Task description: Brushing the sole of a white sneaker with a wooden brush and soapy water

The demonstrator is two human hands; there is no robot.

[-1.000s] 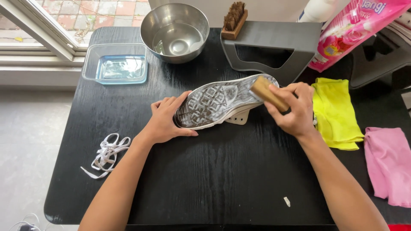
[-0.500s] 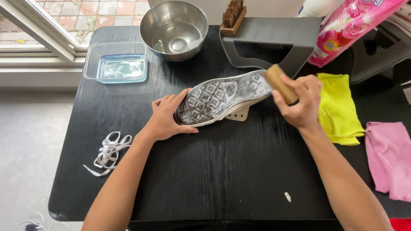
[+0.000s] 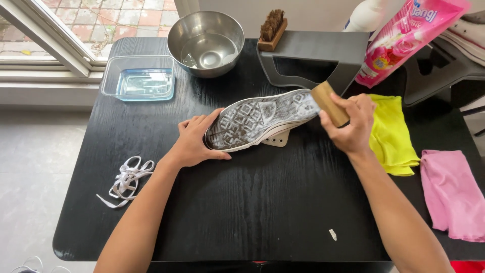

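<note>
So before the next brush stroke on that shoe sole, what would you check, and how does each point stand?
1. Left hand steadies the shoe, sole up: ok.
2. Right hand grips the wooden brush: ok.
3. Brush meets the sole's end: ok.
4. Sole coated in white lather: ok.
5. Water in the metal bowl: cannot tell.
6. Yellow cloth lies beside the right hand: ok.

a home is suggested, set up for cleaning shoes at a black table (image 3: 242,212) placed by a window (image 3: 60,45) over a brick-paved yard. a steel bowl (image 3: 205,43), a glass dish (image 3: 139,78), a spare brush (image 3: 273,29), a pink refill pouch (image 3: 404,40) and cloths (image 3: 391,134) are laid out.
</note>
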